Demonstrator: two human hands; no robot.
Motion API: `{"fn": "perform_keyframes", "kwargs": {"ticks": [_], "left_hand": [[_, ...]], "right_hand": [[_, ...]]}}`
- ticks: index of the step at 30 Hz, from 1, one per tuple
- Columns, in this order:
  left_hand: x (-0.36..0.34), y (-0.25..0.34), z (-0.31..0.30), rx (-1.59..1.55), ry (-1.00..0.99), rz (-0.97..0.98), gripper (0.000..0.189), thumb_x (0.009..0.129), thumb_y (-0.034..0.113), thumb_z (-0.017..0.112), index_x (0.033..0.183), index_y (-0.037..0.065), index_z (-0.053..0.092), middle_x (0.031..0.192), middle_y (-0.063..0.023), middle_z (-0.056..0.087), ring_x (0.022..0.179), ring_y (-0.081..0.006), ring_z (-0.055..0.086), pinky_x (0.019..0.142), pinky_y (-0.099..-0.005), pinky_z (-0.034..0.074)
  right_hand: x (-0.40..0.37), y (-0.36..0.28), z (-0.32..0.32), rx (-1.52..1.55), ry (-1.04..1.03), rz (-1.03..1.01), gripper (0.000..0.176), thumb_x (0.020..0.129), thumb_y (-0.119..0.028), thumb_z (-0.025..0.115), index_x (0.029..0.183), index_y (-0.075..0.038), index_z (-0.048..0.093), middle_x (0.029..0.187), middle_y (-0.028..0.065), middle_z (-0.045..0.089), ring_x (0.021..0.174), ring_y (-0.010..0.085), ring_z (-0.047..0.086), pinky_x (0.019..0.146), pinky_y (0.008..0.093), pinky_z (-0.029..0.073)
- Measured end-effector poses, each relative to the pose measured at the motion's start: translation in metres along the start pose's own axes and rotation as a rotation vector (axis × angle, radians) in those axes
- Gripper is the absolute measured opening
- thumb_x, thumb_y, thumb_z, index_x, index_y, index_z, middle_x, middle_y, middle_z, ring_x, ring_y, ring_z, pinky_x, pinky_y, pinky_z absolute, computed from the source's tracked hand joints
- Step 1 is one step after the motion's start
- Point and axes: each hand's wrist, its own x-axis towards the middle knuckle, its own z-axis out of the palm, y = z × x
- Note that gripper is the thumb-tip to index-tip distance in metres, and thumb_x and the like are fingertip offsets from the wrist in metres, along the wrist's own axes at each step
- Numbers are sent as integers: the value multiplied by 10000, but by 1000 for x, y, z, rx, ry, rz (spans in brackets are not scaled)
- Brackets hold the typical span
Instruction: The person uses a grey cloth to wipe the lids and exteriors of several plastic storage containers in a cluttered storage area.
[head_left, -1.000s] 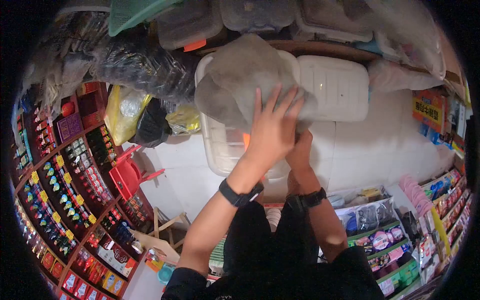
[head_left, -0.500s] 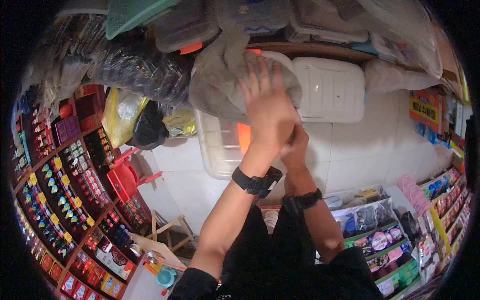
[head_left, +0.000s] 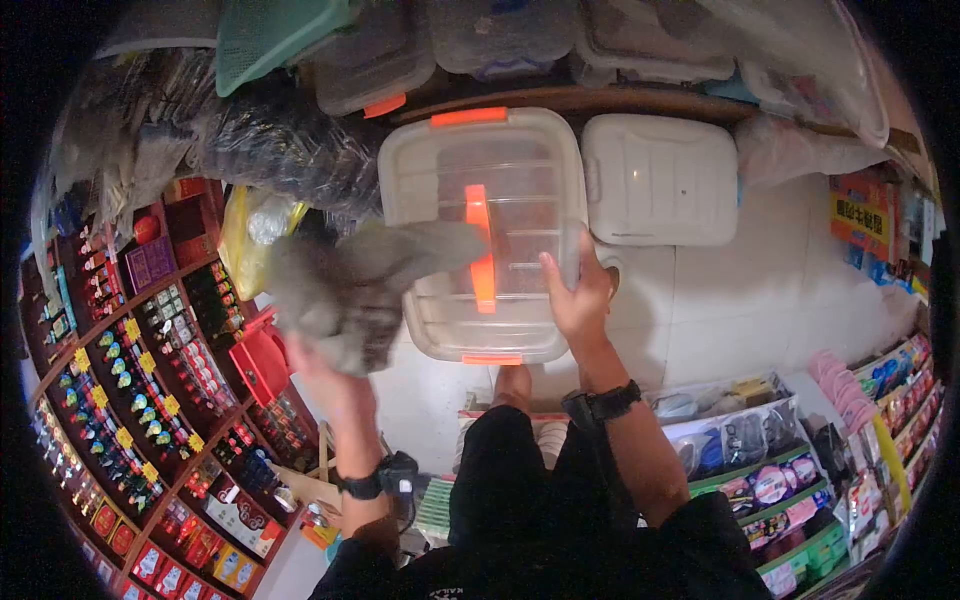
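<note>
A grey-brown cloth (head_left: 345, 285), smeared by motion, hangs from my left hand (head_left: 335, 385), whose fingers close on its lower edge. Left of centre lies a clear plastic box lid (head_left: 510, 220) with orange latches and an orange handle. My right hand (head_left: 583, 295) grips the right edge of this lid, thumb on top and the other fingers mostly hidden beneath. Part of the cloth reaches over the lid near the orange handle (head_left: 480, 250).
A white closed box (head_left: 660, 180) stands right of the lid. Goods shelves (head_left: 140, 400) fill the left side, with a red stool (head_left: 262, 360) beside them. Packaged goods (head_left: 760, 480) are at lower right. Storage boxes (head_left: 505, 35) line the top.
My left hand has moved left and down with the cloth, uncovering the lid. My right hand, earlier behind the left one, now shows at the lid's right edge.
</note>
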Motion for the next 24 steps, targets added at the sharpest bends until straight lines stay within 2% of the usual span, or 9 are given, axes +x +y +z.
{"fn": "perform_keyframes", "kwargs": {"ticks": [5, 6, 7, 8, 9, 10, 12, 19, 24], "left_hand": [[17, 10, -45, 118, 164, 472, 343, 1054, 145, 536, 1383, 70, 468, 1240, -142, 620, 1048, -273, 681, 794, -401, 637], [16, 4, -45, 236, 89, 359, 300, 1045, 94, 512, 1339, 31, 499, 1203, -142, 628, 1042, -258, 662, 853, -409, 599], [24, -9, -30, 743, 79, 676, 317, 1026, 49, 510, 1336, -18, 524, 1216, -154, 640, 1067, -251, 630, 941, -400, 530], [31, -35, -19, 802, -70, 740, 364, 1006, 8, 505, 1363, -56, 527, 1232, -173, 652, 1122, -241, 593, 1009, -393, 464], [49, -80, -23, 958, -142, 648, 493, 996, 27, 485, 1482, -44, 458, 1470, -270, 524, 1290, -397, 550, 1106, -454, 411], [67, -125, -23, 717, -322, 461, 525, 950, -38, 505, 1474, -22, 468, 1447, -234, 555, 1323, -307, 522, 1144, -463, 366], [25, -105, 78, 1246, -410, 895, 528, 898, -2, 549, 1424, -29, 510, 1536, -246, 462, 1461, -438, 371, 1206, -616, 216], [-16, -105, 134, 951, -318, 767, 539, 864, 15, 553, 1399, -47, 522, 1535, -241, 465, 1492, -454, 323, 1208, -674, 167], [-47, -108, 157, 959, -640, 846, 540, 874, 38, 581, 1408, -18, 516, 1460, -257, 526, 1446, -469, 383, 1217, -648, 206]], "right_hand": [[1, 0, 1, 9, 24, -46, 640, 912, -127, 771, 1457, 14, 466, 1165, 267, 696, 1061, 379, 713, 903, 405, 554], [1, 2, 1, 11, 22, -48, 640, 912, -127, 771, 1457, 14, 466, 1165, 267, 696, 1061, 379, 713, 903, 405, 554], [0, 4, 2, 55, 16, -44, 639, 913, -125, 769, 1458, 12, 464, 1172, 272, 691, 1066, 387, 710, 904, 409, 553], [0, 6, 3, 99, 10, -42, 639, 914, -123, 767, 1459, 11, 462, 1180, 277, 687, 1071, 394, 707, 905, 413, 553], [1, 4, 3, 101, 9, -47, 639, 914, -123, 767, 1459, 11, 462, 1180, 277, 687, 1071, 394, 707, 905, 413, 553], [1, 1, 1, 81, 8, -47, 637, 916, -120, 764, 1459, 14, 460, 1172, 279, 688, 1064, 397, 708, 902, 414, 554], [4, -1, 1, 56, 8, -45, 635, 918, -118, 761, 1459, 17, 458, 1165, 280, 689, 1058, 399, 708, 900, 415, 554], [3, -5, -1, -3, -20, -8, 589, 921, -106, 745, 1430, 38, 486, 1133, 287, 696, 1022, 398, 717, 884, 417, 558], [-3, 12, -5, 38, -129, 131, 524, 970, -145, 674, 1423, 44, 490, 1129, 303, 688, 1025, 406, 714, 879, 426, 557]]}}
